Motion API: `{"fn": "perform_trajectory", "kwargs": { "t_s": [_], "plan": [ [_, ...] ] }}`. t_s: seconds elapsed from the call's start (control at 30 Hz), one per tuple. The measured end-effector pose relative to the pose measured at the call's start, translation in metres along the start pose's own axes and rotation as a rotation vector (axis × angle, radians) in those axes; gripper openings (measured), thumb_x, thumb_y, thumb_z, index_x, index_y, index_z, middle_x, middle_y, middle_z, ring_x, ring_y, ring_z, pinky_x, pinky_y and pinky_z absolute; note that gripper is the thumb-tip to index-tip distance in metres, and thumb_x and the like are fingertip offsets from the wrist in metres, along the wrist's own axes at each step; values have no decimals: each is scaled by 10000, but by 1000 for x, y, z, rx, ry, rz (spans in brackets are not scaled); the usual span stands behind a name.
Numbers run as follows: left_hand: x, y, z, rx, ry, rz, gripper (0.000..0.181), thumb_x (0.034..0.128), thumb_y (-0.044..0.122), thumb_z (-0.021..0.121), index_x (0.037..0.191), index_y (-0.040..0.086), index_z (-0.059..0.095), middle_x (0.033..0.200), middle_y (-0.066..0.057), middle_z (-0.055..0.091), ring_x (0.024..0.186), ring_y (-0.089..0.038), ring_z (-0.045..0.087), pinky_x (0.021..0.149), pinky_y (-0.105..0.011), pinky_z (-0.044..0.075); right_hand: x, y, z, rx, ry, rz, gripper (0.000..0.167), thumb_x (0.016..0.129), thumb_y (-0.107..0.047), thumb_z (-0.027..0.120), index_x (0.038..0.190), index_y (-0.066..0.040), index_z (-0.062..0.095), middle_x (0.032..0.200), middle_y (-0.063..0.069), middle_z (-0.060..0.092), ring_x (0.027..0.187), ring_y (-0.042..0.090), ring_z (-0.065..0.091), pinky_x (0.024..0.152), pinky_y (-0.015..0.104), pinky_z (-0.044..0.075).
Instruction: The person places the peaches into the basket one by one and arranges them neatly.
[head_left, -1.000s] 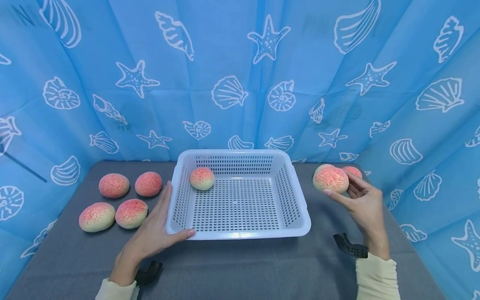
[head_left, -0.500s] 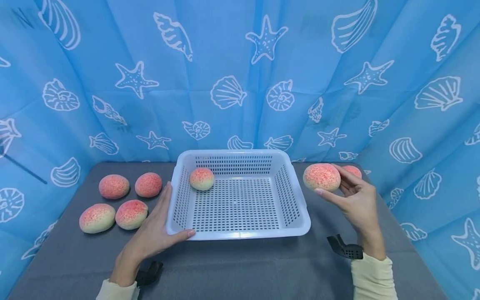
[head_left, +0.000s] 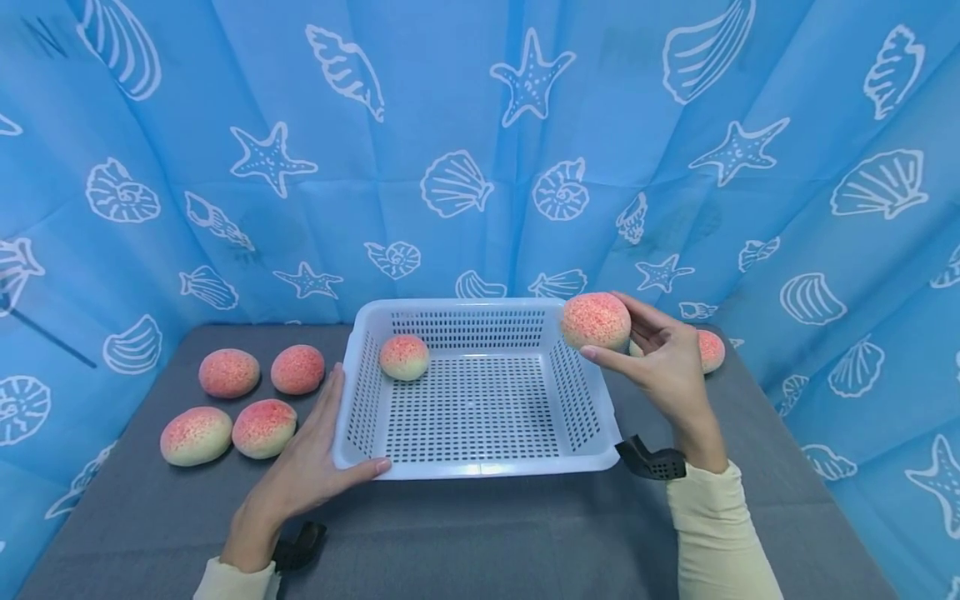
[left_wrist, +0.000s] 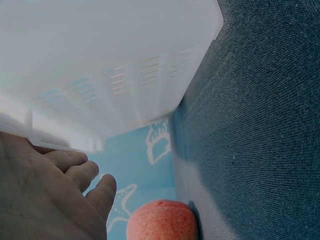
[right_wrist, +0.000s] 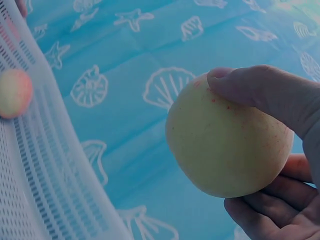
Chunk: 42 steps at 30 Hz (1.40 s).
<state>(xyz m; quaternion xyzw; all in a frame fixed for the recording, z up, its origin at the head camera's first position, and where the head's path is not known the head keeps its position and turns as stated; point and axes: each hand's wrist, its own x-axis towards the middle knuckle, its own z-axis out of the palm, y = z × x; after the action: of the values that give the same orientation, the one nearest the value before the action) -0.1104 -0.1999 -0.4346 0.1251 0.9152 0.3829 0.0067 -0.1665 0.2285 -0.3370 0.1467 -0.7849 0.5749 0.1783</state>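
A pink-and-cream peach [head_left: 596,320] is held in my right hand [head_left: 663,354], thumb on the near side, fingers behind. It hangs in the air over the right rim of a white slotted plastic basket [head_left: 480,468]. The right wrist view shows the pale yellow underside of this peach [right_wrist: 227,140]. Inside the basket, near its back left corner, sits another peach [head_left: 404,357]. My left hand [head_left: 300,467] rests at the basket's left front corner, fingers stretched along the outer wall and thumb on the front rim. Its fingers [left_wrist: 82,175] look relaxed in the left wrist view.
Several peaches [head_left: 264,428] lie on the grey cloth [head_left: 480,542] left of the basket. To the right, one peach [head_left: 711,351] lies beyond my hand, and a pale bit of another shows behind my fingers. A blue shell-print curtain [head_left: 465,108] surrounds the table's back and sides.
My right hand has carried the peach leftward and slightly up, from the right part of the table to above the basket's right rim. My left hand and the basket have stayed put.
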Motion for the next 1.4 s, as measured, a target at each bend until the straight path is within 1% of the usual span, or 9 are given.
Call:
{"fn": "perform_trajectory", "kwargs": {
  "t_s": [0.13,0.27,0.47,0.63,0.83,1.03,1.13,1.27,1.4],
  "plan": [
    [1,0,0,-13,0,5,1328,759,561,852,1608,329,-144,1700,-61,-56,1515,-378,129,1088,-722,225,18,-2,14,-18,-20,-37,741,715,23,903,1387,35,593,1340,191,632,1237,224,618,1011,244,462],
    [2,1,0,-8,3,10,1335,760,507,871,1610,318,-141,1699,-57,-57,1520,-374,113,1094,-717,220,36,0,30,55,-59,-28,719,732,5,896,1385,31,596,1331,200,635,1231,243,624,1015,268,467],
    [2,3,1,0,-4,-9,1344,749,570,854,1608,317,-148,1698,-55,-69,1531,-375,73,1098,-723,201,58,10,62,163,-137,23,688,759,-10,881,1386,16,597,1310,190,649,1201,273,642,1009,317,487],
    [2,4,1,6,-1,-12,1352,738,606,844,1607,319,-151,1698,-38,-73,1534,-369,65,1102,-722,196,69,19,94,183,-231,112,694,780,-66,882,1398,22,578,1321,190,640,1203,280,640,966,337,520],
    [3,5,1,9,-2,-19,1356,732,620,841,1604,327,-155,1699,-40,-75,1538,-375,46,1104,-728,180,72,24,124,135,-319,164,679,772,-123,900,1374,-3,609,1279,146,662,1149,257,664,930,361,543],
    [3,4,1,12,-4,-28,1352,740,616,837,1605,317,-159,1700,-66,-71,1534,-397,47,1100,-737,172,67,34,142,58,-398,249,655,769,-148,906,1347,-11,630,1225,124,691,1080,245,687,874,365,566],
    [2,3,2,9,1,-19,1346,752,576,847,1609,302,-153,1700,-78,-64,1530,-404,63,1094,-741,180,62,40,151,15,-435,280,640,764,-153,908,1330,-13,642,1196,111,706,1053,230,694,850,358,570],
    [2,3,2,0,5,-13,1345,757,522,865,1610,303,-151,1699,-73,-64,1525,-404,83,1091,-739,192,56,49,161,-67,-456,306,622,748,-184,923,1298,-34,673,1151,70,725,1012,186,698,825,336,567],
    [1,2,1,-2,4,-17,1354,749,519,874,1606,319,-155,1699,-77,-56,1519,-406,109,1091,-735,201,52,56,170,-150,-460,333,614,727,-215,938,1270,-64,696,1120,41,731,982,168,692,828,338,562]
  ]
}}
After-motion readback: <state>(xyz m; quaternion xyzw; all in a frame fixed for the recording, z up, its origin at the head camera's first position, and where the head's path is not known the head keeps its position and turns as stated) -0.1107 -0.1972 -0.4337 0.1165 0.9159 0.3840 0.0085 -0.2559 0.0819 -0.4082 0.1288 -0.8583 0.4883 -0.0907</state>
